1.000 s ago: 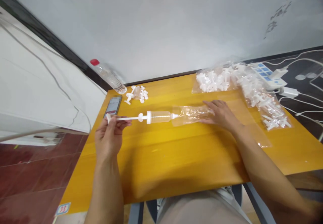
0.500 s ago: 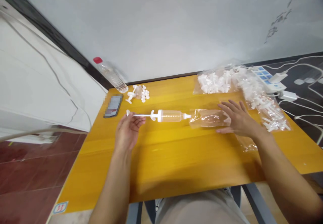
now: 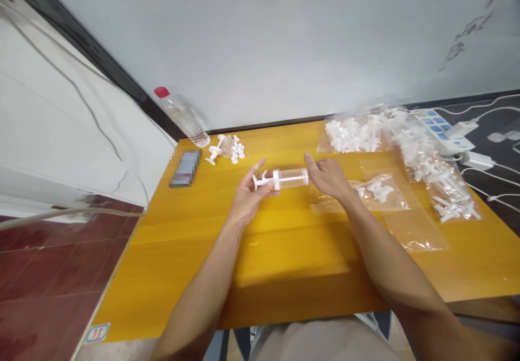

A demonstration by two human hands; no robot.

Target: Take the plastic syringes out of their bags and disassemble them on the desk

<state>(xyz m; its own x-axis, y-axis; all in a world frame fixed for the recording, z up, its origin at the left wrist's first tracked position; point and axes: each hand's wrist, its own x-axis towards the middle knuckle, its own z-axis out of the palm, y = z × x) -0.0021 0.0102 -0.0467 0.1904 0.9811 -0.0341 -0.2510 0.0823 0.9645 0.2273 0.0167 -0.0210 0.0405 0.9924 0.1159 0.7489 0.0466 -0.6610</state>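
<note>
Both ends of the graduated syringe (image 3: 280, 180) are gripped over the tabletop (image 3: 276, 258), our left hand (image 3: 247, 194) at the plunger (image 3: 257, 182), our right hand (image 3: 329, 176) at the barrel's far end, so we risk jamming it with a crooked push.

A single head-worn view, taken from above the near edge of the desk (image 3: 264, 263) and facing forward and steeply downward. The wearer's lap (image 3: 320, 342) enters at the bottom margin. The left hand (image 3: 247, 193) and right hand (image 3: 330, 176) lie near the centre, at close range. The whiteboard (image 3: 260, 46) spans the top, its lower edge rising to the right; the floor (image 3: 40, 274) appears at lower left, the power strip (image 3: 436, 125) at right.
</note>
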